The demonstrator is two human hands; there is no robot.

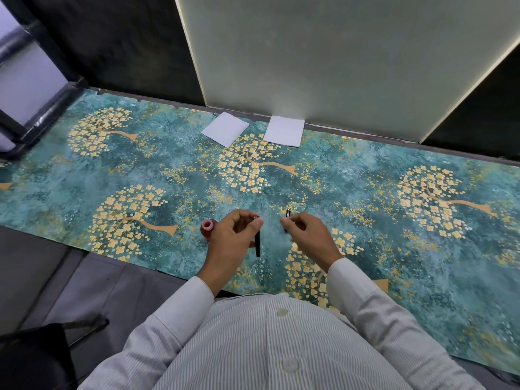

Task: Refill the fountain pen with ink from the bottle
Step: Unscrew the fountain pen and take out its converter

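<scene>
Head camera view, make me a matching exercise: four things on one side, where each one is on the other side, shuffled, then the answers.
Things:
1. ink bottle
2. black pen barrel
3. small dark pen part
4. two white paper sheets

Places:
A. at the table's far edge, by the pale panel
B. held in the left hand
C. on the patterned cover, just left of the left hand
D. pinched in the right hand

Pairs: 1-C, 2-B, 3-D, 4-A

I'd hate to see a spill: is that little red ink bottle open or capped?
Open. The ink bottle stands upright beside the left hand, its round pink mouth showing with no cap on it.
</scene>
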